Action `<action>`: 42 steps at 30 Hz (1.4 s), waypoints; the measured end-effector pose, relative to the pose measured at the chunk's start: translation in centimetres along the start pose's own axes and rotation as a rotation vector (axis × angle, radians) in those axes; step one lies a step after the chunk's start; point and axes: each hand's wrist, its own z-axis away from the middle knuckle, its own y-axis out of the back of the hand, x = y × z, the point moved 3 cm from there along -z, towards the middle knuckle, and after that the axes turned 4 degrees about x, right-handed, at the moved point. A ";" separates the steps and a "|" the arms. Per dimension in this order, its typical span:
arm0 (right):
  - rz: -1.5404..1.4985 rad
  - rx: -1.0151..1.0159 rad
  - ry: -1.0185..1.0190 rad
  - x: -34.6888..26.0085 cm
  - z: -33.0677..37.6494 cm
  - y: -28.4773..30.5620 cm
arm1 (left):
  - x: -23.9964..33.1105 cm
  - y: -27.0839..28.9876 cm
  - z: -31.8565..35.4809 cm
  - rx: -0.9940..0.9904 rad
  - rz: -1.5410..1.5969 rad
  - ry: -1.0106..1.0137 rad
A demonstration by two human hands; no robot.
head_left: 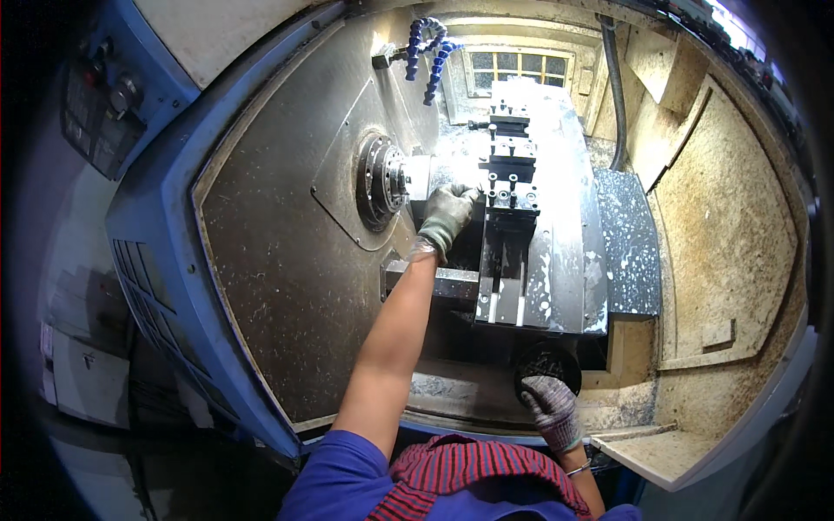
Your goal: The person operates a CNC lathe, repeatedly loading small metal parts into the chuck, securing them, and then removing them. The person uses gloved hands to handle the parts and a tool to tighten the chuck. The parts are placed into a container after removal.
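My left hand (449, 215), in a pale grey-green glove, reaches deep into a lathe's work area. Its fingers are bent together beside the row of black tool holders (511, 217); whatever they pinch is too small to make out. To the left of that hand is the round spindle nose (380, 182), with a bright metal piece (419, 177) in front of it. My right hand (554, 412), in a speckled grey knitted glove, grips the near edge of a round black bowl (547, 365). Dark bits seem to lie inside the bowl.
Blue segmented coolant hoses (426, 61) hang at the back. A metal slide (565, 260) carries the tool holders, with a speckled dark cover (627, 243) to its right. The blue machine housing (156, 234) and a control panel (104, 113) stand left. A stained door panel (730, 234) borders the right.
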 end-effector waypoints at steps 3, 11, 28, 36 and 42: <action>-0.008 -0.013 0.005 0.4 0.0 -0.5 | 1.8 -1.0 1.4 0.140 -0.136 -0.036; -0.028 -0.044 0.046 0.7 -0.5 -0.9 | 2.9 -1.8 2.6 0.555 -0.575 -0.282; -0.068 -0.100 -0.096 2.5 -2.5 -2.1 | -0.6 -1.5 -7.8 0.159 0.380 -0.013; -0.099 -0.084 -0.072 1.3 -3.8 -1.9 | -0.9 -1.8 -9.3 0.150 0.592 -0.055; -0.058 -0.037 -0.048 0.6 -3.0 -0.5 | -0.8 2.0 -5.8 -0.248 0.258 0.015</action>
